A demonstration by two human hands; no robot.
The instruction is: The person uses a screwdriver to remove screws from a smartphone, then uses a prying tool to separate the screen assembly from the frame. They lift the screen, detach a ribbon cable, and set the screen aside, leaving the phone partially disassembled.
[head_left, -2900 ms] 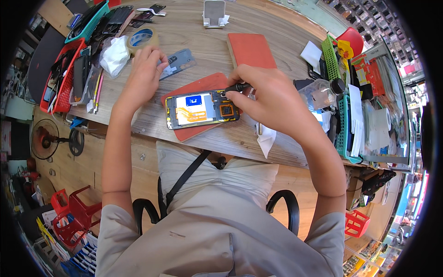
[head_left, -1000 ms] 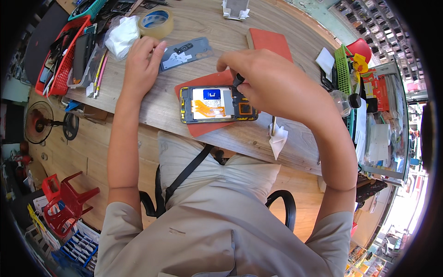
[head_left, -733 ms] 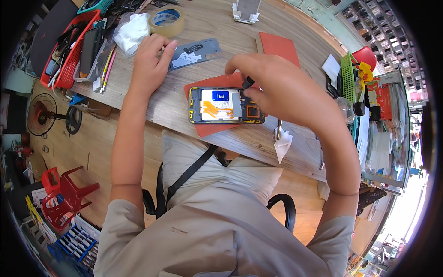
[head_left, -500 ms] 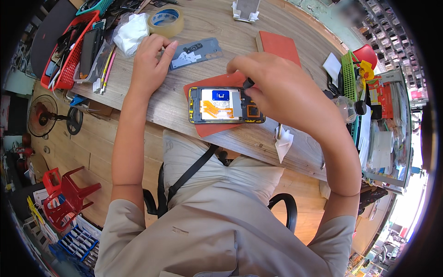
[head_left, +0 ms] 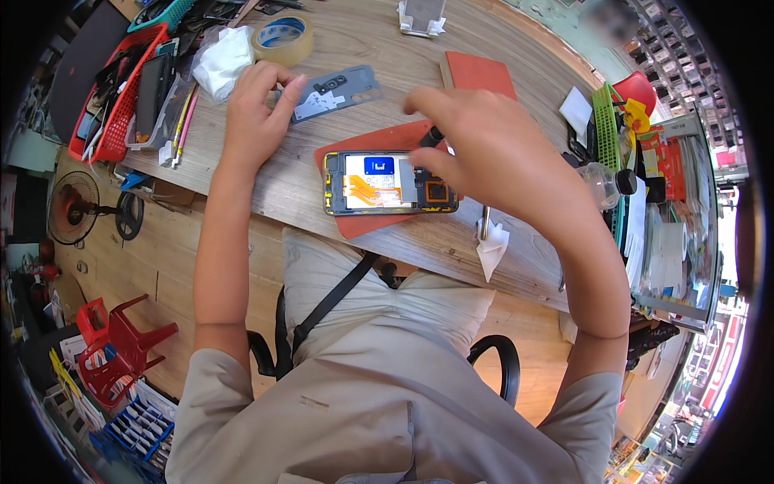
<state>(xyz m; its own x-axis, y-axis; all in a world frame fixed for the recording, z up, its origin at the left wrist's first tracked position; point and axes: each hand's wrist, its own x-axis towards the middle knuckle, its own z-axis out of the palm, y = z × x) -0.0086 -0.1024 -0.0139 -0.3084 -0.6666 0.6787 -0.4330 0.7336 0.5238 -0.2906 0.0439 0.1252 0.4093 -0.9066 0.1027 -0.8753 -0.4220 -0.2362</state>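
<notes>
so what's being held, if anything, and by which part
The right hand seems to hold a dark cylindrical tool, grip point hidden; whether the left hand holds anything is unclear.

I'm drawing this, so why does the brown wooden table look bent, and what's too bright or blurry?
In the head view, the fisheye lens bends the edges of the brown wooden table; also in the head view, the lower right rim glares whitish, a roundish patch at upper right is smeared, and the open rectangular black-framed phone looks fairly sharp.
</notes>
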